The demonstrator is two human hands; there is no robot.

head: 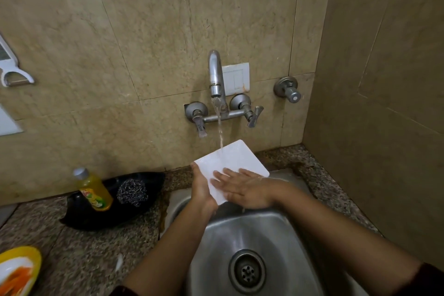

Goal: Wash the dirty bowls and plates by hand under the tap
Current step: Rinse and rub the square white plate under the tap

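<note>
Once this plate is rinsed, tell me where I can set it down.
Bare granite counter lies between the black tray, the yellow plate and the sink rim; a small white scrap sits there. A narrow strip runs between sink and right wall. Crowded: the tray, holding soap bottle and scrubber.

White square plate (236, 158): glossy, rounded corners, wet. Held over steel sink (276, 230), tilted, one corner pointing up toward wall. Water stream (219, 127) from tap (216, 74) hits its upper middle. Left hand (201, 190) grips plate's left edge; right hand (236, 187) lies flat on lower face, fingers straight. 2nd item: yellow-rimmed dish (18, 269), white inside w/ orange smears, on granite counter (84, 259) bottom-left, well apart from sink, partly cut off by frame edge.
</note>
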